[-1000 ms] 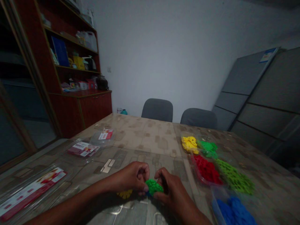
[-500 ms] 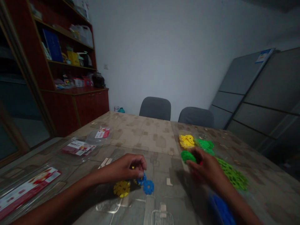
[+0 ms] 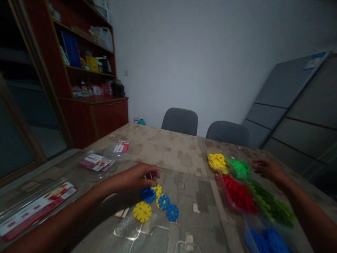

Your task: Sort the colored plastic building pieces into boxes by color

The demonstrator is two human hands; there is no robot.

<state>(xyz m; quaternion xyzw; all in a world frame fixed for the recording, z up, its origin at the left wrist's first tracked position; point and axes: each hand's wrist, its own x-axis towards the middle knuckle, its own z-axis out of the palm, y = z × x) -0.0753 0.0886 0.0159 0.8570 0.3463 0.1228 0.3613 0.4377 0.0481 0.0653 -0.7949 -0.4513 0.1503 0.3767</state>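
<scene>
My left hand [image 3: 140, 176] rests on the table with its fingers curled into a pinch, just above a cluster of blue and yellow snowflake discs [image 3: 158, 200]. What the pinch holds is too small to name. A single yellow disc [image 3: 142, 211] and a blue disc [image 3: 172, 212] lie at the cluster's near edge. My right hand [image 3: 266, 168] is stretched far to the right, fingers apart and empty, beside the green pile [image 3: 239, 168]. Piles of yellow [image 3: 217, 162], red [image 3: 238, 195], light green [image 3: 272, 207] and blue discs [image 3: 265, 240] lie in clear wrappers along the right side.
Clear packets with red labels lie at the left [image 3: 96, 162], [image 3: 121, 147], [image 3: 34, 209]. A clear plastic piece [image 3: 134, 226] sits near the front edge. Two grey chairs [image 3: 179, 121] stand behind the table, a red cabinet [image 3: 89, 105] at left, grey panels [image 3: 297, 116] at right.
My right hand carried a green disc away from the left hand to the piles, then moved further right without it. The blue and yellow discs now lie uncovered by the left hand.
</scene>
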